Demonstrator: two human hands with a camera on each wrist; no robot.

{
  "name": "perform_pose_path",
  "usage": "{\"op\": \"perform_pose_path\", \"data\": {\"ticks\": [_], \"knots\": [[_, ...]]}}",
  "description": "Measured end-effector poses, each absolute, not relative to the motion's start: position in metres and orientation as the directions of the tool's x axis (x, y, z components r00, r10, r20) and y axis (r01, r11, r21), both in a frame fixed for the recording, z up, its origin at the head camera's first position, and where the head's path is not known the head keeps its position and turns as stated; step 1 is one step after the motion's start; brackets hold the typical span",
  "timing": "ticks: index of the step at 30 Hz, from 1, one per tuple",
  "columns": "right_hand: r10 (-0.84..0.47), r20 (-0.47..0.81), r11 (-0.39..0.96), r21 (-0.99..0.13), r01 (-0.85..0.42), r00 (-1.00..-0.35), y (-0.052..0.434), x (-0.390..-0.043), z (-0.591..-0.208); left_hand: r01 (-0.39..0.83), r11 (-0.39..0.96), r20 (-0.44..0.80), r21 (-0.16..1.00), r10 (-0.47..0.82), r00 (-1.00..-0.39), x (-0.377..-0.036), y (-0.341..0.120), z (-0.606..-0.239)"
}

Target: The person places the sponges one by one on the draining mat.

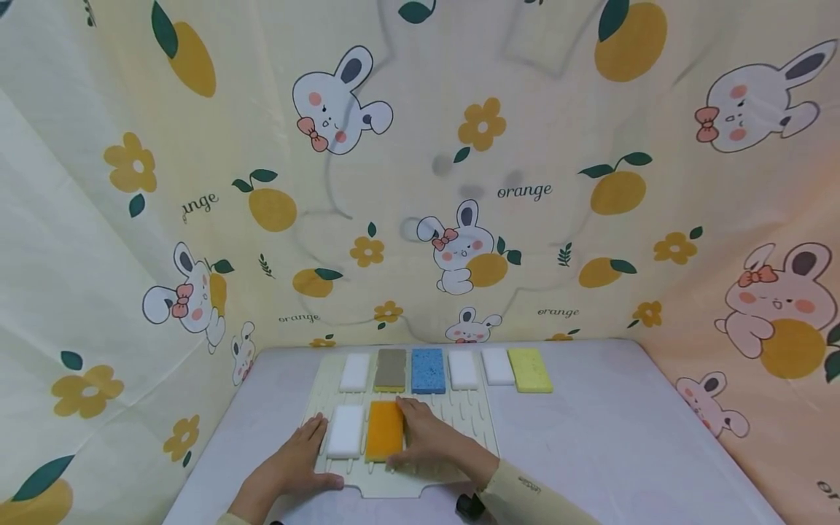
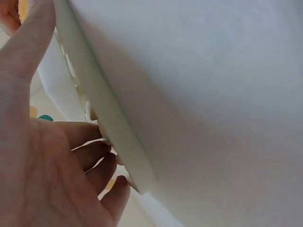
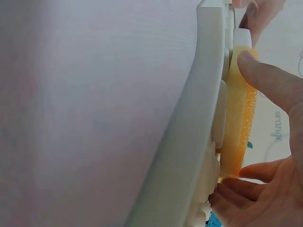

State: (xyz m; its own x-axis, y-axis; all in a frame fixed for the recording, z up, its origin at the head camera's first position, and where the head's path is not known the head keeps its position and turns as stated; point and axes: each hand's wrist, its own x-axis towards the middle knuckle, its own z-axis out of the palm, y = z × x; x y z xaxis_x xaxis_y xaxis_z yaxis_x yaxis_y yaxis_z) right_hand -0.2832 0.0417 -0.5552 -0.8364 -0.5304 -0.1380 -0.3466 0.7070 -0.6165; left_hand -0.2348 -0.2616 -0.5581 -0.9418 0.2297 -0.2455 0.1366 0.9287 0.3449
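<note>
Orange sponge [image 1: 384,430] lies flat on the cream drying rack [image 1: 474,417], low in the centre of the head view, with a white sponge [image 1: 345,431] just beside it on its left. The right hand [image 1: 429,437] rests against the orange sponge's right edge; in the right wrist view its thumb [image 3: 265,78] presses the sponge's upper end and a finger curls at its lower end, so the hand holds the sponge between them. The left hand [image 1: 300,456] lies at the rack's lower left edge, fingers loosely bent against the rim and thumb stretched along the front; it grips nothing that can be seen.

Along the far edge of the rack sit a second white sponge [image 1: 355,372], a grey-brown sponge [image 1: 391,370], a blue sponge [image 1: 428,370] and a third white sponge [image 1: 463,370]. To their right, off the rack on the pale counter [image 1: 623,437], lie another white sponge [image 1: 497,366] and a yellow sponge [image 1: 529,370], touching each other.
</note>
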Motion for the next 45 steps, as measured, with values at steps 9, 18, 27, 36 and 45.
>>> {"op": "perform_pose_path", "data": {"ticks": [9,18,27,36,45], "knots": [[-0.535,-0.144,0.712,-0.608,-0.352,-0.833,0.042,-0.283,-0.557,0.123,0.931,-0.266,0.343,0.222,-0.938,-0.237,-0.258,-0.557],[-0.545,-0.088,0.721,-0.557,-0.412,-0.834,0.047,-0.279,-0.548,0.137,0.93,-0.258,0.34,0.232,-0.938,-0.235,-0.257,-0.552],[-0.54,0.041,0.67,-0.584,-0.459,-0.841,0.077,-0.278,-0.547,0.136,0.929,-0.266,0.345,0.235,-0.935,-0.234,-0.257,-0.55],[-0.517,0.122,0.637,-0.606,-0.476,-0.847,0.123,-0.28,-0.552,0.137,0.929,-0.261,0.345,0.235,-0.936,-0.234,-0.255,-0.549],[-0.431,0.135,0.66,-0.627,-0.414,-0.892,0.159,-0.278,-0.546,0.13,0.926,-0.261,0.353,0.232,-0.937,-0.232,-0.256,-0.55]]}}
